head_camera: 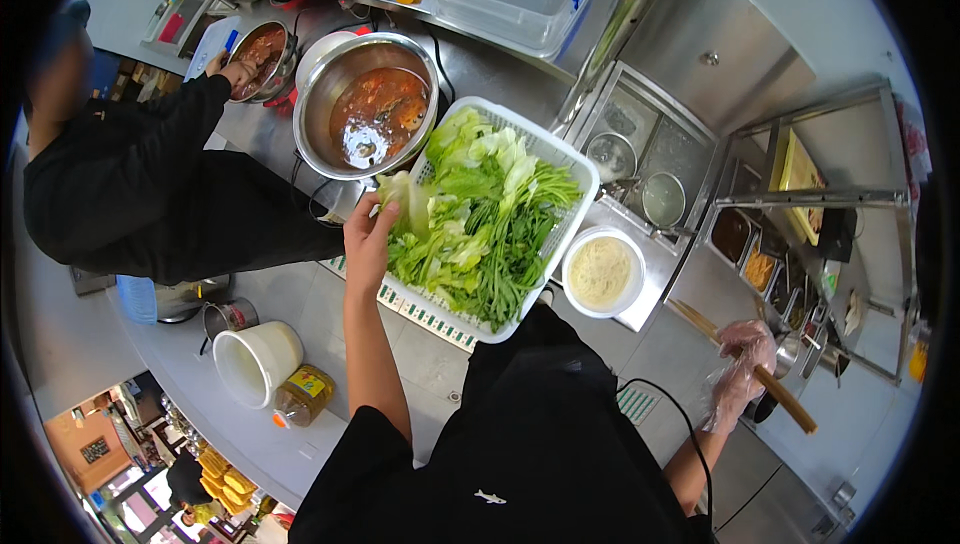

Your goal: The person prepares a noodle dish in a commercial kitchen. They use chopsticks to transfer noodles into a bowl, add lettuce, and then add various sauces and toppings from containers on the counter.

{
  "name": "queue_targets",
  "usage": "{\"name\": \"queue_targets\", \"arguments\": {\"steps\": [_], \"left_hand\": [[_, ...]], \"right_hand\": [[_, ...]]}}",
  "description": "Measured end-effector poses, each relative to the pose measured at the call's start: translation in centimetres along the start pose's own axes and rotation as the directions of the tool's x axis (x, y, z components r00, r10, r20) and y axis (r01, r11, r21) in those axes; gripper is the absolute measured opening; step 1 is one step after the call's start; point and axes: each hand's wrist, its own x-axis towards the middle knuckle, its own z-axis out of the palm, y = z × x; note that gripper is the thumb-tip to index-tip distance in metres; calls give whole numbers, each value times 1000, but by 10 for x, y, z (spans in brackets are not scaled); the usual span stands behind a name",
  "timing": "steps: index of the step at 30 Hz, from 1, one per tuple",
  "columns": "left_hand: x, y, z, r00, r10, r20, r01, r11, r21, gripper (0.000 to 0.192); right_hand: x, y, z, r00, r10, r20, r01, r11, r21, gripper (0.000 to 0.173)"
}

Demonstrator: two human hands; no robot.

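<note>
Between its thumb and fingers my left hand (367,236) holds a pale lettuce leaf (406,206) at the left edge of a white plastic basket (581,169). Lettuce and leafy green stems (499,266) fill much of that basket. Out to the right, my right hand (742,368), in a clear plastic glove, grips a pair of long wooden chopsticks (784,398). Beside the basket stands a large steel pot (307,113) of reddish-brown broth. A white tub of noodles (606,274) is at the basket's right.
At left, a co-worker in black (135,161) has hands at another pot (262,56). Clear plastic bins (517,4) stand on a shelf above. Steel strainers (664,197) sit in a cooker at right, near food pans (759,268). A white bucket (255,364) and an oil bottle (304,394) stand lower left.
</note>
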Motion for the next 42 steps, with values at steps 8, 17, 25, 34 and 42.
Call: {"name": "queue_targets", "arguments": {"steps": [8,17,25,34,42], "left_hand": [[-59,-58,-38,996,-67,-62,89,868,488,21],[-51,-80,21,959,141,246,-283,465,839,36],[-27,-91,13,922,50,383,-373,369,851,54],[-16,-91,-7,832,119,541,-519,509,687,29],[-3,-29,-22,924,-80,373,111,992,-63,25]], "right_hand": [[-45,19,12,1000,19,10,-20,978,205,49],[-133,16,33,996,88,30,-93,952,291,53],[-188,-7,56,872,403,-277,-369,914,167,53],[-173,-52,141,949,279,-149,-267,959,97,55],[-146,-65,171,985,125,-119,-118,991,69,49]]}}
